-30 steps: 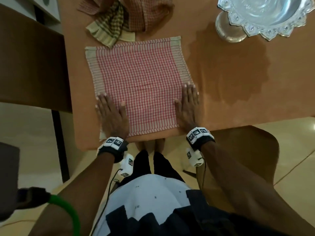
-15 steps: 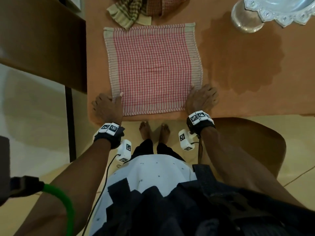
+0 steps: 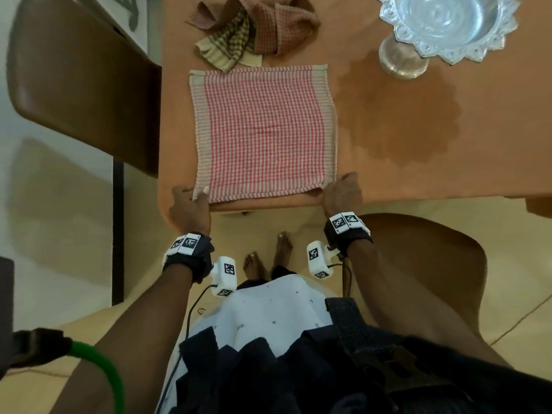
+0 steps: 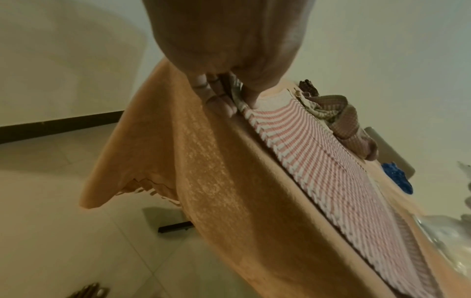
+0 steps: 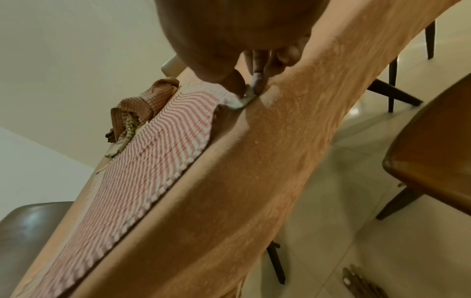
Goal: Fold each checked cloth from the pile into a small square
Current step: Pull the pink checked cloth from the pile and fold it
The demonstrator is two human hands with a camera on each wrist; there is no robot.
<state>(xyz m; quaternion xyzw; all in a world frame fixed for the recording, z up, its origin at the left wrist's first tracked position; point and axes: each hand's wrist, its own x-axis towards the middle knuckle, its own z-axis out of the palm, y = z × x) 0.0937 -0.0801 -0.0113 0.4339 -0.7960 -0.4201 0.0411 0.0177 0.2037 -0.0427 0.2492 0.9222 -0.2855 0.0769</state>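
Note:
A red-and-white checked cloth (image 3: 264, 132) lies spread flat on the orange-covered table (image 3: 403, 162), its near edge along the table's front. My left hand (image 3: 191, 201) pinches the cloth's near left corner between thumb and fingers (image 4: 219, 96). At the near right corner my right hand (image 3: 340, 191) pinches the cloth (image 5: 163, 145) with thumb and forefinger, and that corner is lifted slightly. The pile of crumpled checked cloths (image 3: 254, 34) lies just beyond the spread cloth's far edge.
A cut-glass footed bowl (image 3: 448, 22) stands at the table's back right. A brown chair (image 3: 80, 85) is at the left side and another brown chair (image 3: 418, 258) near my right leg. My bare feet (image 3: 268, 258) stand under the table edge.
Both hands slid back from lying flat on the cloth to its near corners and now pinch them. The head camera tilted, so the cloth appears lower in view.

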